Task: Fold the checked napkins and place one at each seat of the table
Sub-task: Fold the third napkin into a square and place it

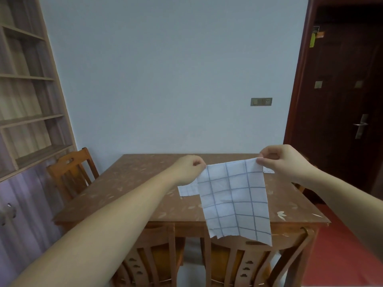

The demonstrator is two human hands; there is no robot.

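Note:
A white napkin with blue checks (234, 199) hangs in the air above the near half of the brown table (128, 189). My left hand (189, 168) pinches its upper left corner and my right hand (284, 162) pinches its upper right corner, so the cloth hangs flat and unfolded, its lower edge below the table's front edge. A second checked napkin (187, 189) lies on the table behind it, mostly hidden by the held cloth and my left hand. A bit of white cloth (269, 170) shows under my right hand.
Two wooden chairs (155, 259) (257, 264) are tucked under the table's near edge. Another chair (70, 172) stands at the left side. A bookshelf (27, 96) fills the left wall. A dark door (342, 100) is at the right, over red floor.

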